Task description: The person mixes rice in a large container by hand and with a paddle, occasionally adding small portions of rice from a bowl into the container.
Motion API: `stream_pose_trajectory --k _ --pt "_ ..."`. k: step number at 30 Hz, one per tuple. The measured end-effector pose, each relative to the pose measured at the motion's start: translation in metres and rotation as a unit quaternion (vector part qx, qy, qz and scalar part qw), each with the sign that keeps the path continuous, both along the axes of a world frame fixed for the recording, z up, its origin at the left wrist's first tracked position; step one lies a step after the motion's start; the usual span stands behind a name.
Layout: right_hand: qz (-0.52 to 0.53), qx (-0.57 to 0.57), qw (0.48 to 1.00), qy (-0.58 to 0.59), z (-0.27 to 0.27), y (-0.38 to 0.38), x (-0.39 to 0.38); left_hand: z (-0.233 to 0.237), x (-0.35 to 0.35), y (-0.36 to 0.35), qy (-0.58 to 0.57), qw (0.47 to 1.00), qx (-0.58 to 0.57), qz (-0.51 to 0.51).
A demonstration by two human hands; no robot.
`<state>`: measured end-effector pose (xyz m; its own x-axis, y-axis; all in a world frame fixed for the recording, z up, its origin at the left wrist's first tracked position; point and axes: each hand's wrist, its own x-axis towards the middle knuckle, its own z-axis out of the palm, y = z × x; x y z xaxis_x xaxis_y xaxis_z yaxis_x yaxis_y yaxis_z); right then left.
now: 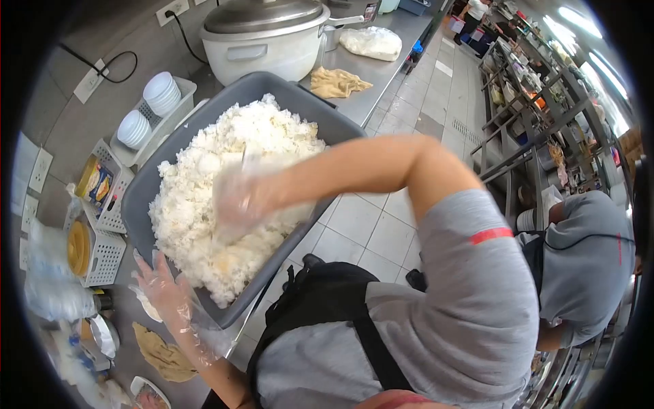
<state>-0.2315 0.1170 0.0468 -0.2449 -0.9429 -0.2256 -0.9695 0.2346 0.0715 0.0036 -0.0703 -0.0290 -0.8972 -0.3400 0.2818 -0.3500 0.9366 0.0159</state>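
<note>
A person in a grey T-shirt (477,320) and black apron (306,313) stands at a metal counter (392,71), seen from a head-worn camera in a wide, round-edged view. On the counter, along a tiled wall, sits a large grey tub (340,124) heaped with white rice (197,170).

The right arm is lifted out from the shoulder, elbow bent and raised high, the forearm reaching across the tub's edge and angling slightly down. The right hand (242,201), in a clear plastic glove, is down at the middle of the rice. It is blurred, so how far its fingers are closed, and whether they have hold of anything, cannot be told.

The left arm reaches forward, low along the tub's outer side. The left hand (162,290), also in a clear glove that bunches loosely at the wrist, lies at the tub's corner with its fingers spread apart and gripping nothing visible; whether it presses on the tub is unclear.

Beyond the tub stands a big white rice cooker (262,51) with a metal lid; a tan cloth (338,82) lies just beside it.
</note>
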Motion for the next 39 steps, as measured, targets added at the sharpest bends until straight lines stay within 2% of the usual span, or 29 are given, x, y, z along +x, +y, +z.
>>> stream_pose_trajectory --k 2,4,5,6,7,8,9,10,11,13,15,16,18,21,23,24,26,27,28,29,31,33,35,36,38,39 --pt "0.063 0.047 0.991 0.106 0.038 0.035 -0.023 0.011 -0.003 0.014 0.015 0.999 0.034 0.035" --pt "0.11 0.156 0.954 0.232 0.068 0.071 -0.055 0.016 -0.002 0.023 0.031 0.997 0.048 0.049" --pt "0.044 0.209 0.949 0.233 0.077 0.084 -0.064 0.013 -0.002 0.021 0.046 0.997 0.045 0.041" --pt "0.304 -0.192 0.872 0.331 0.014 0.139 -0.136 0.009 -0.001 0.015 0.025 0.993 0.1 0.062" --pt "0.172 -0.056 0.983 0.027 -0.008 0.152 -0.141 0.007 -0.002 0.015 0.053 0.991 0.112 0.055" --pt "-0.053 0.006 0.973 -0.226 -0.028 0.164 -0.145 0.01 -0.003 0.018 0.059 0.989 0.116 0.067" --pt "0.046 0.085 0.994 -0.054 -0.05 0.161 -0.146 0.005 -0.002 0.016 0.077 0.987 0.123 0.064" --pt "0.156 0.142 0.97 0.118 -0.055 0.146 -0.131 0.007 -0.004 0.016 0.076 0.987 0.124 0.073" --pt "0.097 0.186 0.971 0.115 -0.049 0.142 -0.119 0.01 -0.005 0.019 0.077 0.986 0.126 0.077" --pt "-0.009 0.2 0.98 0.015 -0.033 0.118 -0.076 0.021 -0.001 0.028 0.079 0.99 0.091 0.072" --pt "-0.079 0.166 0.975 -0.122 -0.041 0.108 -0.062 0.037 -0.005 0.04 0.098 0.993 0.025 0.063" --pt "-0.111 0.161 0.966 -0.168 -0.042 0.103 -0.053 0.046 -0.009 0.047 0.082 0.997 0.007 0.013" --pt "-0.159 0.194 0.95 -0.183 -0.044 0.092 -0.031 0.064 -0.015 0.06 0.046 0.995 -0.029 -0.088" --pt "-0.131 -0.013 0.904 -0.407 -0.121 0.107 -0.044 0.047 -0.038 0.082 0.047 0.958 -0.022 -0.284" --pt "-0.107 0.025 0.941 -0.32 -0.056 0.086 -0.03 0.039 -0.058 0.092 0.042 0.909 -0.018 -0.415" --pt "-0.1 0.044 0.955 -0.277 -0.015 0.077 -0.021 0.042 -0.065 0.095 0.018 0.92 -0.017 -0.39" --pt "-0.113 -0.015 0.977 -0.182 0.038 0.067 -0.014 0.051 -0.081 0.1 -0.031 0.937 -0.012 -0.347" --pt "-0.102 -0.018 0.987 -0.123 0.058 0.058 -0.009 0.038 -0.093 0.093 0.038 0.936 0.136 -0.322" --pt "-0.073 -0.029 0.995 -0.058 0.07 0.056 -0.014 0.026 -0.105 0.087 0.123 0.901 0.281 -0.307" --pt "-0.046 -0.042 0.998 0.009 0.082 0.054 -0.018 0.024 -0.104 0.072 0.16 0.84 0.433 -0.286" --pt "0.046 -0.084 0.983 0.156 0.096 0.064 -0.047 0.012 -0.093 0.035 0.186 0.82 0.474 -0.26" --pt "-0.017 0.009 0.967 0.253 0.089 0.065 -0.09 -0.004 -0.081 0.007 0.168 0.908 0.289 -0.252" --pt "-0.088 0.075 0.944 0.308 0.073 0.067 -0.128 0.014 -0.068 0.01 0.142 0.95 0.158 -0.227" --pt "-0.153 0.062 0.944 0.284 0.063 0.071 -0.127 0.023 -0.063 0.012 0.128 0.963 0.109 -0.211" --pt "-0.312 -0.071 0.937 0.141 0.045 0.078 -0.098 0.013 -0.067 0.005 0.189 0.947 0.141 -0.217" --pt "-0.359 -0.113 0.924 0.073 0.035 0.083 -0.095 0.01 -0.07 0.001 0.22 0.938 0.156 -0.22"
